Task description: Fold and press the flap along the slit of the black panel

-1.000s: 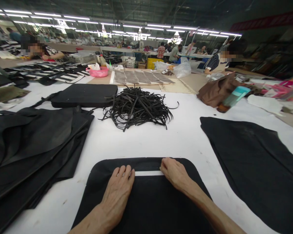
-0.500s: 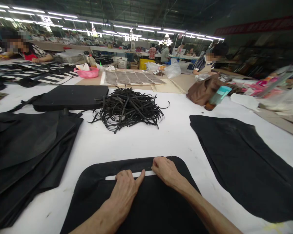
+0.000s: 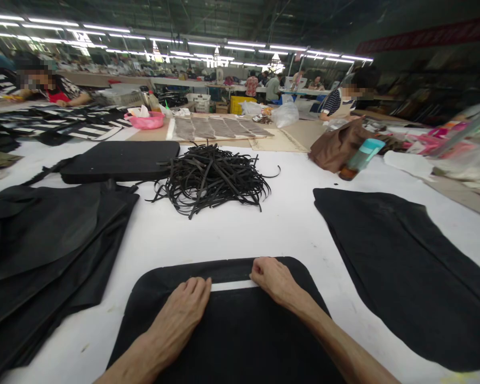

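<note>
In front of me lies a black, round-cornered flat panel (image 3: 240, 330), its lower part cut off by the picture's bottom. A narrow white strip (image 3: 232, 286) runs across it near the far edge; whether this is tape or a slot showing the white surface, I cannot tell. My left hand (image 3: 186, 304) rests on the panel over the strip's left part, fingers pressed together, thumb hidden. At the strip's right end, my right hand (image 3: 276, 278) has its fingers curled in and closed. What is under the fingertips of either hand is hidden.
Beyond the panel sits a tangled heap of black strips (image 3: 214, 178), beside a thick black pad (image 3: 120, 160). Black sheets (image 3: 44, 256) lie left, another black piece (image 3: 396, 266) right. A teal-capped bottle (image 3: 362, 159) leans by brown fabric (image 3: 336, 144). Other people work farther back.
My left hand has drawn back and left along the strip, its thumb no longer spread. It now covers the strip's left end. My right hand stays nearly in place.
</note>
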Tool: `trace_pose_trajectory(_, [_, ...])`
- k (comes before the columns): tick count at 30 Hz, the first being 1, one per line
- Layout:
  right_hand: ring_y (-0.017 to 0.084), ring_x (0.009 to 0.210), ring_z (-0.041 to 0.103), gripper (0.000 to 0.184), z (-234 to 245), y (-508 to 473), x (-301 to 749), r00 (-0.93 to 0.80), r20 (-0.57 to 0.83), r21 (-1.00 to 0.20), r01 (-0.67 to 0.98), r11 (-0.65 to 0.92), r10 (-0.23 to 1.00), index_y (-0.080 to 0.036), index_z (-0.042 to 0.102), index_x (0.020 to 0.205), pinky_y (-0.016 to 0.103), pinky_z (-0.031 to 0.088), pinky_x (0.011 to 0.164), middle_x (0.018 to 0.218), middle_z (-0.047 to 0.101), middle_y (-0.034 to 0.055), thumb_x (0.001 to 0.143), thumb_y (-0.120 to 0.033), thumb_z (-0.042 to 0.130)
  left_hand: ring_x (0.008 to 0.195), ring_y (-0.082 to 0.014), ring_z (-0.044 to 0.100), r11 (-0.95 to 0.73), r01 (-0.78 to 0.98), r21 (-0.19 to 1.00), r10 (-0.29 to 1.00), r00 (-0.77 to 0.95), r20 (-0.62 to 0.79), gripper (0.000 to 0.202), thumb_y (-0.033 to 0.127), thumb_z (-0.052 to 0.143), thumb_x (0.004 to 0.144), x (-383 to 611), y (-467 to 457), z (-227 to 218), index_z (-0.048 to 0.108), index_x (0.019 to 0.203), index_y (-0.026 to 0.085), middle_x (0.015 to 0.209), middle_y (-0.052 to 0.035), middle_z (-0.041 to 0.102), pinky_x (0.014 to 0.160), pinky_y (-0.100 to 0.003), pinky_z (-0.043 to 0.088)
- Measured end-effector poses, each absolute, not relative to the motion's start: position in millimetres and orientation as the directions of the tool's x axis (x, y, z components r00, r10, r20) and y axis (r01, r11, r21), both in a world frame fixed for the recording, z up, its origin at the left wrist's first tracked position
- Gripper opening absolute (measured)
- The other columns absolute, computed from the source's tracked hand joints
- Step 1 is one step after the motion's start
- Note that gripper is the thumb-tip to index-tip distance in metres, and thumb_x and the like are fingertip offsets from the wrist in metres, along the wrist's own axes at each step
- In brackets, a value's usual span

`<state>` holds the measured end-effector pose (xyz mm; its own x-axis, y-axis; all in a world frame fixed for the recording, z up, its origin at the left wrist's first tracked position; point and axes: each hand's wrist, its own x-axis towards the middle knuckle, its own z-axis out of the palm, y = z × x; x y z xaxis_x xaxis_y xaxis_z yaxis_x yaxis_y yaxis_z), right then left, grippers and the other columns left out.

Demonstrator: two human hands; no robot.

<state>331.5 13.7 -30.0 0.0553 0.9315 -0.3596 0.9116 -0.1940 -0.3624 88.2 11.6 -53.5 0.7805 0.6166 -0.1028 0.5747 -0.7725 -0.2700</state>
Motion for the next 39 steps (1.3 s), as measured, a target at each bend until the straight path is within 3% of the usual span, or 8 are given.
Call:
trace_pose_trajectory(4, [0.015, 0.071, 0.056, 0.013, -26.8, 13.8, 330.3, 0.056, -0.361, -0.378, 0.904, -0.201, 0.931, -0.018, 0.06, 0.069, 0.024, 0.032, 0.061, 0.076, 0.063, 0.0023, 0.076, -0.017, 0.049, 0.111, -0.0249, 0.046, -0.722, 0.645, -0.251, 0.679, 0.731, -0.072, 0.054, -0.003, 0.033, 0.075, 37.6, 14.1, -63.7, 0.047, 0.125, 0.012, 0.12, -0.0117, 0.053, 0.097, -0.04, 0.037])
trace_pose_trajectory(13, [0.017, 0.071, 0.058, 0.013, -24.6, 14.6, 328.4, 0.055, -0.356, -0.361, 0.913, -0.192, 0.933, -0.018, 0.061, 0.067, 0.025, 0.032, 0.06, 0.073, 0.065, 0.0033, 0.075, -0.018, 0.05, 0.11, -0.0245, 0.047, -0.544, 0.825, -0.153, 0.837, 0.546, -0.026, 0.056, -0.008, 0.029, 0.073, 58.2, 12.5, -35.5, 0.054, 0.118, 0.014, 0.123, -0.0112, 0.052, 0.095, -0.039, 0.039])
trace_pose_trajectory(19, [0.017, 0.072, 0.058, 0.017, -27.9, 15.8, 327.2, 0.057, -0.338, -0.332, 0.927, -0.175, 0.939, -0.018, 0.064, 0.071, 0.026, 0.033, 0.062, 0.076, 0.066, 0.0053, 0.075, -0.017, 0.048, 0.105, -0.0237, 0.045, -0.796, 0.593, 0.121, 0.58, 0.805, -0.124, 0.052, 0.011, 0.051, 0.072, 135.7, 8.8, -35.4, 0.043, 0.124, 0.01, 0.12, -0.0117, 0.05, 0.098, -0.036, 0.037])
trace_pose_trajectory(22, [0.017, 0.069, 0.057, 0.017, -29.5, 15.8, 329.2, 0.046, -0.328, -0.336, 0.928, -0.162, 0.944, -0.017, 0.063, 0.07, 0.027, 0.033, 0.061, 0.073, 0.065, 0.0054, 0.075, -0.015, 0.046, 0.107, -0.0262, 0.042, -0.83, 0.547, 0.11, 0.53, 0.834, -0.154, 0.062, 0.019, 0.055, 0.069, 153.1, 11.3, -48.8, 0.037, 0.126, 0.006, 0.123, -0.015, 0.045, 0.099, -0.039, 0.035])
trace_pose_trajectory(27, [0.012, 0.07, 0.052, 0.005, -28.6, 10.6, 345.9, -0.107, -0.283, -0.457, 0.889, -0.036, 0.953, -0.02, 0.057, 0.077, 0.021, 0.033, 0.062, 0.072, 0.058, -0.0031, 0.074, -0.017, 0.055, 0.111, -0.0245, 0.041, -0.805, 0.589, 0.071, 0.581, 0.807, -0.109, 0.058, 0.005, 0.045, 0.071, 151.5, 14.2, -61.0, 0.036, 0.129, 0.01, 0.125, -0.0116, 0.046, 0.099, -0.037, 0.036])
trace_pose_trajectory(31, [0.011, 0.071, 0.05, 0.013, -32.1, 3.4, 365.3, -0.234, -0.168, -0.524, 0.844, 0.114, 0.958, -0.021, 0.051, 0.092, 0.02, 0.034, 0.064, 0.078, 0.054, -0.0043, 0.08, -0.017, 0.054, 0.113, -0.0244, 0.042, -0.804, 0.588, 0.086, 0.576, 0.807, -0.131, 0.061, 0.0, 0.039, 0.07, 150.4, 14.7, -57.6, 0.038, 0.129, 0.012, 0.128, -0.0113, 0.045, 0.1, -0.037, 0.036])
trace_pose_trajectory(34, [0.012, 0.074, 0.051, 0.003, -35.6, -1.9, 375.9, -0.301, -0.106, -0.419, 0.878, 0.232, 0.948, -0.02, 0.051, 0.087, 0.023, 0.035, 0.067, 0.086, 0.054, -0.0012, 0.086, -0.019, 0.049, 0.115, -0.0247, 0.041, -0.802, 0.592, 0.081, 0.581, 0.804, -0.125, 0.063, 0.0, 0.038, 0.068, 150.4, 13.4, -60.0, 0.038, 0.129, 0.012, 0.13, -0.0119, 0.044, 0.101, -0.038, 0.035])
trace_pose_trajectory(39, [0.014, 0.073, 0.05, 0.013, -37.5, -12.2, 385.8, -0.358, -0.06, -0.17, 0.923, 0.344, 0.932, -0.018, 0.052, 0.082, 0.026, 0.035, 0.065, 0.088, 0.053, 0.0017, 0.09, -0.018, 0.041, 0.118, -0.0297, 0.038, -0.813, 0.577, 0.076, 0.571, 0.816, -0.095, 0.068, 0.011, 0.048, 0.068, 148.3, 9.7, -73.8, 0.03, 0.133, 0.007, 0.133, -0.0154, 0.04, 0.102, -0.043, 0.034])
